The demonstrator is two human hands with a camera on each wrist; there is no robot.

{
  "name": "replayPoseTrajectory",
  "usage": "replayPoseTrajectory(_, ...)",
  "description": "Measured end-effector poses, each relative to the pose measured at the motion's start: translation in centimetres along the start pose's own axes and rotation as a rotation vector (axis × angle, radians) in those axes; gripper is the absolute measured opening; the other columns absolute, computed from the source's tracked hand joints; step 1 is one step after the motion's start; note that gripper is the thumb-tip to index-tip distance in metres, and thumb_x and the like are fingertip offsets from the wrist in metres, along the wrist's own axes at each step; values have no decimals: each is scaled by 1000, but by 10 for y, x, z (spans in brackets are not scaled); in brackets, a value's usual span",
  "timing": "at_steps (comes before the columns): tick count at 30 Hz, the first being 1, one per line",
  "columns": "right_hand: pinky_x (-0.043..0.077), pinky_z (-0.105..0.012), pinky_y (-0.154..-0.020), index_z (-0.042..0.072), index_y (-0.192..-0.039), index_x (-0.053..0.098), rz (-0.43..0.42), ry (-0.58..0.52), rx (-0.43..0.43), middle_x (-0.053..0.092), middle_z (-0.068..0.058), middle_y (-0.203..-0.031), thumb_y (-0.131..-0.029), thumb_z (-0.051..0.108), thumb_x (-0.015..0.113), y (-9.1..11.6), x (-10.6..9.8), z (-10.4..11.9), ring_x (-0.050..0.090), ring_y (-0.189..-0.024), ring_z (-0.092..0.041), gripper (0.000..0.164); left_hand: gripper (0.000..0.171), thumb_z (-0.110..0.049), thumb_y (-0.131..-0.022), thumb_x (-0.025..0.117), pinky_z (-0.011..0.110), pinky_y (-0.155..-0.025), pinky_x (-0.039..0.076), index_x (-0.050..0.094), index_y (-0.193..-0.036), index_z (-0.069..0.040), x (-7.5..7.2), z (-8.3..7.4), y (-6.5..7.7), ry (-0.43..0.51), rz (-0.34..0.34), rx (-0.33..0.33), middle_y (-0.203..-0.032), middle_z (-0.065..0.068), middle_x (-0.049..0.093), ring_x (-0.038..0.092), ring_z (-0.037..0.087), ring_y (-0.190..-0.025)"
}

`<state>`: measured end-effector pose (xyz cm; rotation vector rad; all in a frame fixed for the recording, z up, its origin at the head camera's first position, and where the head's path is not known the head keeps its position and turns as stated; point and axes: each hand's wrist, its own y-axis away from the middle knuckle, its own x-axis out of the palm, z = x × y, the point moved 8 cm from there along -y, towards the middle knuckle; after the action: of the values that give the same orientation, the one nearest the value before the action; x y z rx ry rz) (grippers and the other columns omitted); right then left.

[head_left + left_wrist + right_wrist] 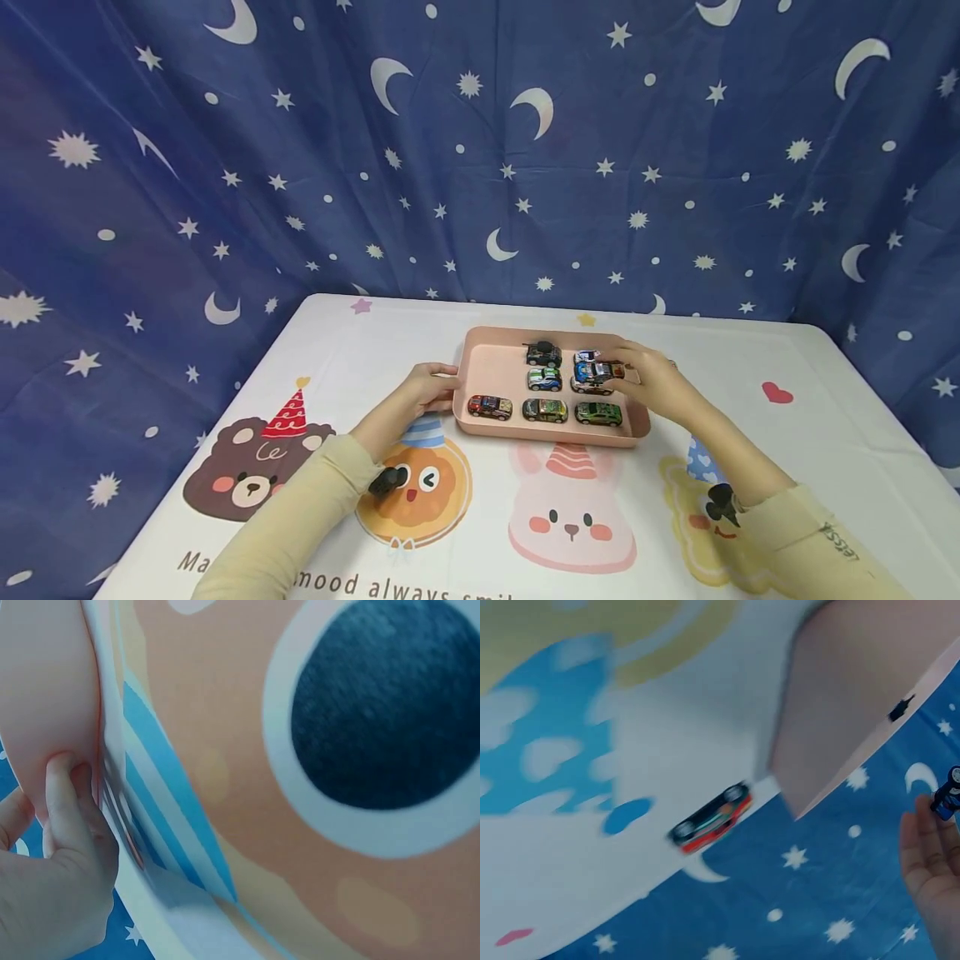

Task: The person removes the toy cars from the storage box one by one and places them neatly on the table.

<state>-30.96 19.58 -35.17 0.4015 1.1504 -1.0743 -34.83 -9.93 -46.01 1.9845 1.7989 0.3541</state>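
A pink tray lies on the table, bearing several toy cars. My left hand grips its left wall; in the left wrist view, fingers press against the tray's side. Over the tray's right part, my right hand pinches a blue toy car, which partly covers a car beneath. A white car sits behind it. In the middle column are a black car, a white-and-green one and a yellow-black one. In front are a red car and a green car.
The right wrist view shows a red-and-black toy car on the white tablecloth outside the tray; I cannot make it out in the head view. Cartoon animals are printed on the cloth. A blue starry curtain hangs behind the table.
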Motion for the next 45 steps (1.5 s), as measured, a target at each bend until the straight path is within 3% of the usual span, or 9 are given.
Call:
replayPoseTrajectory(8,57,-43,-74,-3,-115,63,-31,51,22,64,-14,-102,-79,1,72,30,-18,-33,62,-88,-27,37,39,-4,-91,58,17,-52,56,51,-128,0,0,-5,3,-15,6,2,-88,10,65,64,9,-63)
replayPoseTrajectory(15,57,-47,-74,-7,-115,61,10,58,108,62,-21,-102,-80,3,71,42,-19,-70,62,-88,-33,37,40,-4,-90,58,16,-51,55,50,-129,0,-2,-5,4,-25,5,-2,-89,10,65,63,9,-62)
replayPoseTrajectory(22,56,-51,-78,-10,-113,61,111,111,158,62,-26,-103,-81,5,70,38,-7,-97,61,-92,-38,37,40,-5,-90,59,18,-52,56,51,-129,-1,-4,-2,2,-6,-9,-3,-99,15,67,64,9,-64)
replayPoseTrajectory(28,53,-54,-83,-11,-109,62,155,147,136,63,-27,-102,-80,4,71,32,6,-107,61,-95,-42,34,40,-4,-91,59,18,-54,57,51,-129,-1,-3,-3,2,-3,-14,2,-99,14,66,63,9,-65)
replayPoseTrajectory(36,52,-55,-85,-12,-108,61,185,127,194,63,-28,-103,-81,4,70,41,19,-117,59,-99,-44,33,40,-4,-89,59,17,-53,57,52,-129,-1,0,-1,0,-30,-8,0,-93,13,67,64,9,-62)
replayPoseTrajectory(45,49,-58,-88,-12,-110,60,195,132,243,61,-30,-106,-80,5,71,40,20,-118,56,-102,-47,36,40,-5,-90,60,18,-54,57,52,-129,-2,-1,1,-2,-21,-5,-3,-92,11,66,64,9,-64)
